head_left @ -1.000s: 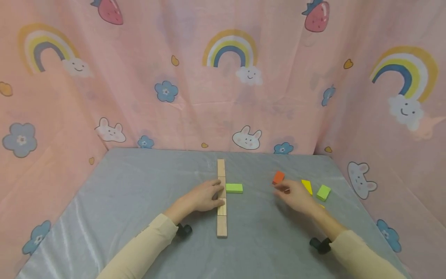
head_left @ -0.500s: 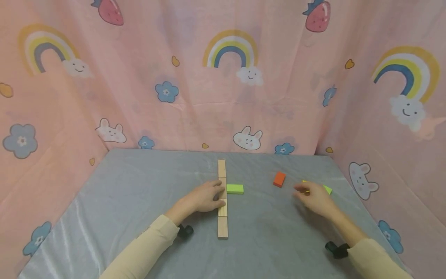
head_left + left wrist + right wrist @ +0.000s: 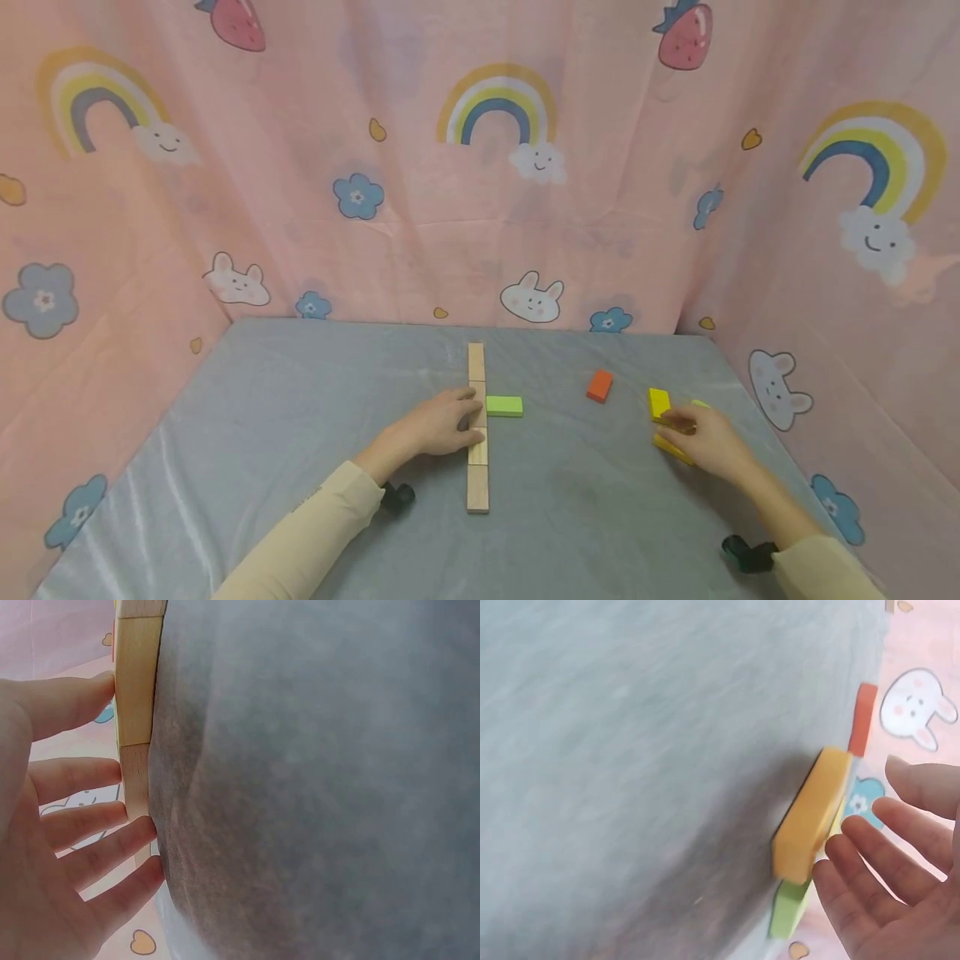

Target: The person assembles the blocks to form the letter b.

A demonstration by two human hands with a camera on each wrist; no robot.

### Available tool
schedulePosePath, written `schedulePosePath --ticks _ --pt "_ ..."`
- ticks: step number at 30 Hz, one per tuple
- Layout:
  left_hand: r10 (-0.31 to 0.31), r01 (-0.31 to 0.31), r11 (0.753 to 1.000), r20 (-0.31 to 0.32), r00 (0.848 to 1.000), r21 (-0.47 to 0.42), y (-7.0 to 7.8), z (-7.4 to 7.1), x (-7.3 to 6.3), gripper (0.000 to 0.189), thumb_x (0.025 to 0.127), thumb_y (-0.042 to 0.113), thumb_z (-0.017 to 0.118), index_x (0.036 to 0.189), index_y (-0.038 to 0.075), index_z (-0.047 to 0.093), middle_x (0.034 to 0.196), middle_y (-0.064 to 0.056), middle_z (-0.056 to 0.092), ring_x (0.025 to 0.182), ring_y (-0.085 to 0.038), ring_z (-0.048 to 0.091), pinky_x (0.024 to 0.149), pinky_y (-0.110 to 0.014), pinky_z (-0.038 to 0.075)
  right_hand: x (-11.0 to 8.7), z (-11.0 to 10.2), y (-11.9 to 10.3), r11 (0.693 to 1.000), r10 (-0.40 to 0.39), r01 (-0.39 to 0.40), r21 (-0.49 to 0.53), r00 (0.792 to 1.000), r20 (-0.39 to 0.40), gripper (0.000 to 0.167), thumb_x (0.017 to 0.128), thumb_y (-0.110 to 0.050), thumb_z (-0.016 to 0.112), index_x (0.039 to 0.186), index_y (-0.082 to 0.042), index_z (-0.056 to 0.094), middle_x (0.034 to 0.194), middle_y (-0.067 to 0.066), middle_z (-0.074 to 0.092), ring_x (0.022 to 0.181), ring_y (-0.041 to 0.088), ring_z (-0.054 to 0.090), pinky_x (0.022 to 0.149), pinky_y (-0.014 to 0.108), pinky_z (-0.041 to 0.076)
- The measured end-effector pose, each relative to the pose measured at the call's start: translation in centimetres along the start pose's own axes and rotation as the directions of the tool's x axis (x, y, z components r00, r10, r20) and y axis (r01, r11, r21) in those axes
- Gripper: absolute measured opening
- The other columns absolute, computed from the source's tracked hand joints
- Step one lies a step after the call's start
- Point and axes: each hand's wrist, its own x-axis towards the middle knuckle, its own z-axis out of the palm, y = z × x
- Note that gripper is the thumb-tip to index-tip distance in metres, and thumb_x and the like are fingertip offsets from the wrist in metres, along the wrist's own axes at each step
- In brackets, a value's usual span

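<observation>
A straight row of plain wooden blocks (image 3: 477,487) runs front to back on the table. My left hand (image 3: 442,423) rests its fingertips along the row's left side, fingers spread and fairly straight. Touching the row's right side is a light green block (image 3: 505,407). Farther right, my right hand (image 3: 708,440) hovers over a yellow block (image 3: 672,450), its fingers loosely extended and nothing held. In the right wrist view that yellow block (image 3: 810,817) lies just beside the fingertips. A second yellow block (image 3: 658,403) sits behind it, and another green block (image 3: 701,404) is mostly hidden by the hand.
An orange-red block (image 3: 600,386) lies between the row and the yellow blocks. Grey cloth covers the table (image 3: 570,517). A pink patterned curtain (image 3: 420,233) encloses the back and sides.
My right hand has moved from beside the orange-red block rightward and nearer, to the yellow blocks. That orange-red block lies free of the hand. The left hand has stayed put.
</observation>
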Motion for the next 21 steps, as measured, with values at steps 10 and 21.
schedulePosePath --ticks 10,21 --pt "-0.004 0.004 1.0 0.005 1.0 0.003 0.2 -0.3 0.0 0.059 0.099 0.04 0.065 0.147 0.007 0.055 0.158 -0.015 0.041 0.145 -0.034 0.039 0.115 -0.048 0.037 -0.9 -0.4 1.3 0.999 0.025 -0.027 0.022 0.997 0.07 0.045 0.095 -0.025 0.074 0.121 0.011 0.066 0.113 0.023 0.07 0.102 0.038 0.066 0.086 0.053 0.056" --pt "-0.002 0.002 1.0 0.002 1.0 -0.013 0.3 -0.3 -0.2 0.058 0.099 0.039 0.066 0.146 0.006 0.055 0.158 -0.016 0.041 0.145 -0.035 0.039 0.115 -0.05 0.038 -1.1 -0.8 1.5 0.999 0.003 -0.011 0.048 0.987 0.159 0.048 0.087 -0.024 0.081 0.124 0.004 0.068 0.108 0.009 0.069 0.093 0.022 0.062 0.075 0.036 0.053"
